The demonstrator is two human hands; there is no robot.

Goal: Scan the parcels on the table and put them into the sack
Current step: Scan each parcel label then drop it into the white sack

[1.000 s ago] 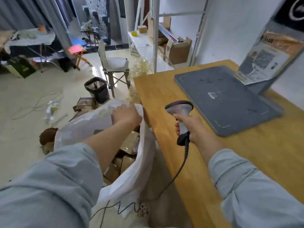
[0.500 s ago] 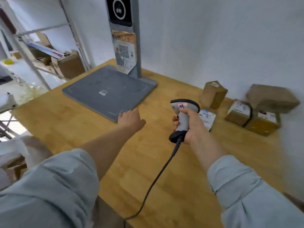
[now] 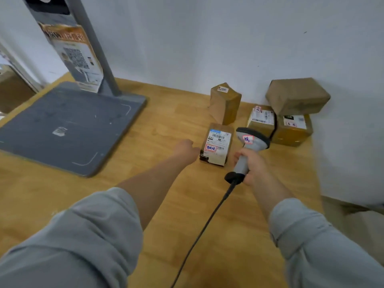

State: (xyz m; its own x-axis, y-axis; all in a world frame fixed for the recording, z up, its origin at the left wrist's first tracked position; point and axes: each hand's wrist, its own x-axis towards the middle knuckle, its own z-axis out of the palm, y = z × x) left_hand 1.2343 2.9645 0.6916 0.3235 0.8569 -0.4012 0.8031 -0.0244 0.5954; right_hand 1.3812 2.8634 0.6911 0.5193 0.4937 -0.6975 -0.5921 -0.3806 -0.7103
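Head view looks down on a light wooden surface [image 3: 166, 204] set against a white wall [image 3: 228, 38]. The right grip [image 3: 252, 166], a bare hand, is curled round the handle of a grey handheld barcode scanner [image 3: 252, 140]. The scanner's dark-rimmed head carries a small pink-edged sticker and points away toward the wall. A black cable [image 3: 207, 225] runs from its base back across the surface toward the near edge.

The left grip [image 3: 186, 149], also a bare hand, is stretched forward just beside the left edge of a flat brown cardboard parcel with a white shipping label [image 3: 217, 144]. Only the back of this hand shows, so I cannot tell whether its fingers are straight or curled, or whether it touches the parcel.

That flat parcel lies between the two hands. Behind it a tall brown cardboard parcel [image 3: 225, 103] stands upright near the wall. To the right sit a small labelled brown box [image 3: 260, 121] and, touching it, a yellowish labelled box [image 3: 294, 129]. A plain brown paper-wrapped parcel [image 3: 297, 96] rests tilted on top of those two, against the wall.

At the left lies a dark grey flat platform [image 3: 62, 125] with a grey post [image 3: 83, 38] rising from its back edge; a printed poster hangs on the post. Both forearms come out of pale grey rolled sleeves.
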